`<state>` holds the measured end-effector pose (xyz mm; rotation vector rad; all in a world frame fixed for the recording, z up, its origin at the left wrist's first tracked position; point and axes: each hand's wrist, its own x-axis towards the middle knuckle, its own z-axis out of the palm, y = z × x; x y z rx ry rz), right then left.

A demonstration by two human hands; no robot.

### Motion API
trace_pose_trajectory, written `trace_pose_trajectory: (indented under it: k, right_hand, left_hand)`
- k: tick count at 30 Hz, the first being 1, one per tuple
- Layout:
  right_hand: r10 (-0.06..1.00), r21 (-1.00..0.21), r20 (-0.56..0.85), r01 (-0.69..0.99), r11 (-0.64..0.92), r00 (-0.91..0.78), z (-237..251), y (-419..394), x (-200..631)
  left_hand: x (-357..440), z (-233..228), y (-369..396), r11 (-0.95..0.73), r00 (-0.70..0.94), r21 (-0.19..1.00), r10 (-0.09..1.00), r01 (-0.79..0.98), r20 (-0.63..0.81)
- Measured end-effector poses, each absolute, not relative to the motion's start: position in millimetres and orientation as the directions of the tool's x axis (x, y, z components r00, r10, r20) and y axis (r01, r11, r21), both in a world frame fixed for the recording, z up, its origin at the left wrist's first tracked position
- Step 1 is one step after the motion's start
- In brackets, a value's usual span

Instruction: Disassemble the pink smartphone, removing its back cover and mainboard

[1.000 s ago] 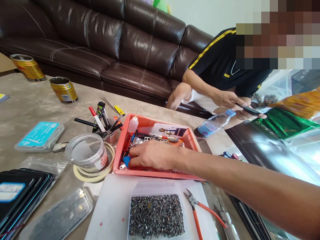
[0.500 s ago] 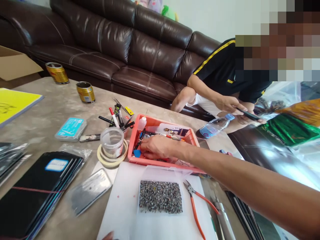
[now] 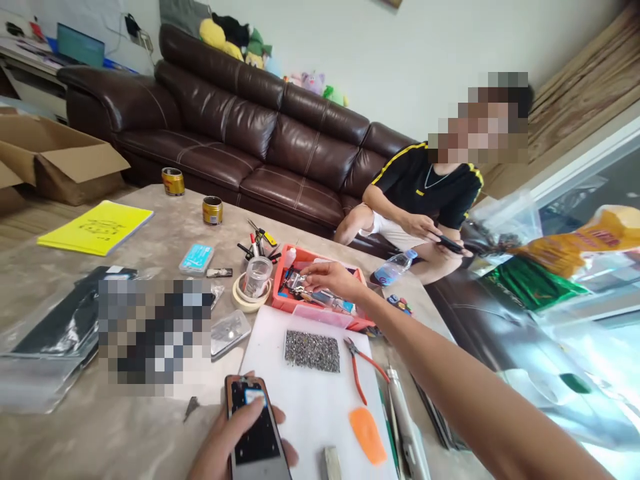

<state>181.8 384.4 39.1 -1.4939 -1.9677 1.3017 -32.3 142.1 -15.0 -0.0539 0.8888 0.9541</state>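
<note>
A long brown leather sofa [image 3: 215, 140] stands behind a grey-brown, stone-look table [image 3: 165, 247]. On it lies a flat white plastic board [image 3: 320, 413], with a coral-red plastic tray [image 3: 281, 304] of tools just past it. A slim black phone [image 3: 255, 440] with brown edges could slip if the left hand [image 3: 220, 437] loosened. A small clear plastic box [image 3: 285, 353] of tiny, shiny dark bits [image 3: 313, 351] looks open, so an arm bump could spill them. The left hand wraps the phone above the board's left side, thumb on its face. The right hand [image 3: 330, 280] is over the tray, fingers bent; I can't tell if they pinch anything.
</note>
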Motion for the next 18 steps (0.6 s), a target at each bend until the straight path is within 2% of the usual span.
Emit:
trace_pose_trajectory:
  k: [5, 8, 9, 14, 18]
  right_hand:
    - [0.965, -0.898, -0.12, 0.439, -0.006, -0.233, 79, 315, 170]
    - [0.978, -0.938, 0.12, 0.304, 0.169, -0.174, 98, 227, 155]
    - [0.973, -0.93, 0.162, 0.306, 0.206, -0.164, 100, 193, 150]
    - [0.955, -0.913, 0.286, 0.281, 0.297, -0.079, 80, 45, 124]
    - [0.9, -0.86, 0.435, 0.283, 0.425, -0.028, 58, -3, 115]
  left_hand:
    - [-33, 11, 139, 0.475, 0.118, 0.368, 0.725, -0.799, -0.679]
    - [-34, 25, 130, 0.468, 0.146, 0.325, 0.724, -0.822, -0.675]
    - [-34, 29, 125, 0.46, 0.145, 0.319, 0.727, -0.829, -0.671]
    - [-23, 42, 76, 0.378, 0.11, 0.291, 0.754, -0.879, -0.647]
    - [-11, 43, 41, 0.351, 0.077, 0.291, 0.744, -0.89, -0.664]
